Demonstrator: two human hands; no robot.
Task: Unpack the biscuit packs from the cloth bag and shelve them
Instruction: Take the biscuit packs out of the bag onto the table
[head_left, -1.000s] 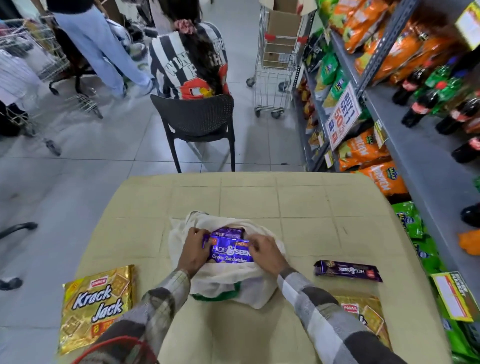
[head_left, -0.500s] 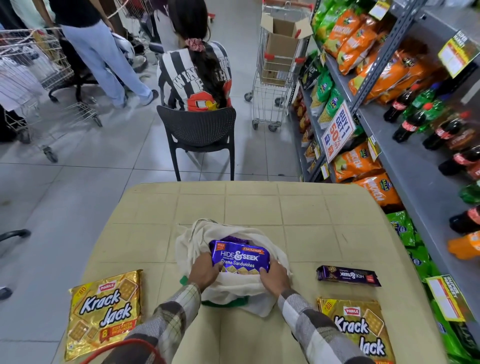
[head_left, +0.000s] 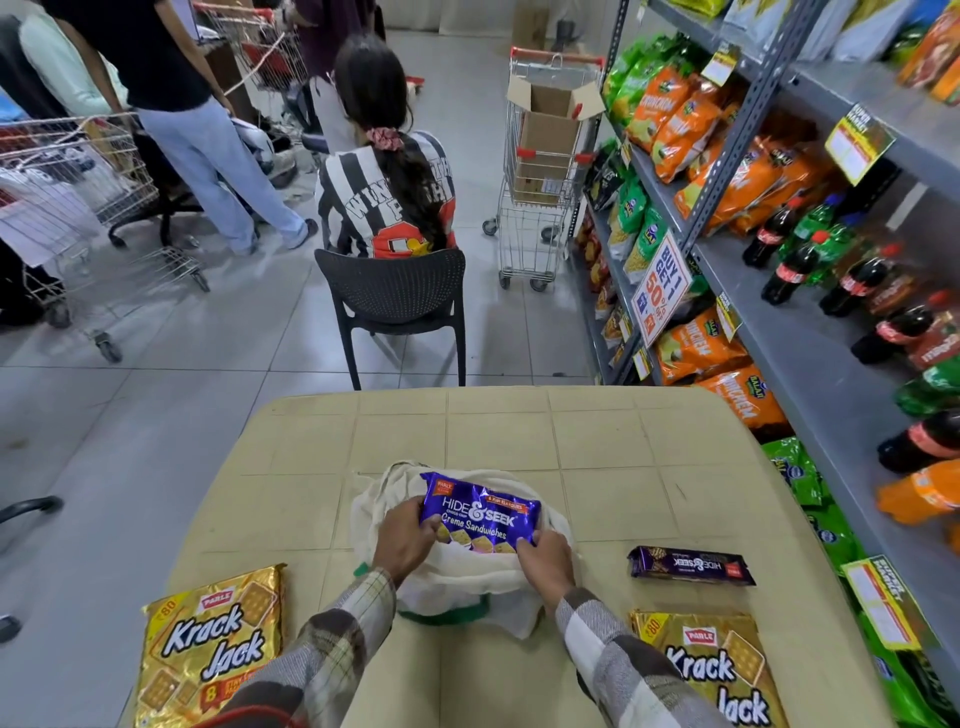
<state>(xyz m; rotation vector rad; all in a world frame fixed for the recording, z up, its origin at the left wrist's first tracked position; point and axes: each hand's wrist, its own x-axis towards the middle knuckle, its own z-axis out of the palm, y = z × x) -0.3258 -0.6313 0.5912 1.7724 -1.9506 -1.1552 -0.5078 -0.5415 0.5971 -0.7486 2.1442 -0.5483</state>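
Head view. My left hand (head_left: 402, 535) and right hand (head_left: 545, 558) both pinch the near edge of a glossy purple biscuit pack (head_left: 480, 512), fingers closed on its crinkled foil, held over the open mouth of the soft, rumpled cream cloth bag (head_left: 457, 582). Tiled beige table (head_left: 519, 436). Two flat gold cracker packs: left (head_left: 210, 644), right (head_left: 711, 670). One slim dark purple biscuit roll (head_left: 691, 565) lies right of the bag.

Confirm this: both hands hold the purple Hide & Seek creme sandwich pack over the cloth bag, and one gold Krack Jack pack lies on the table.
Not one: the head view shows two gold Krack Jack packs on the table. Otherwise correct.
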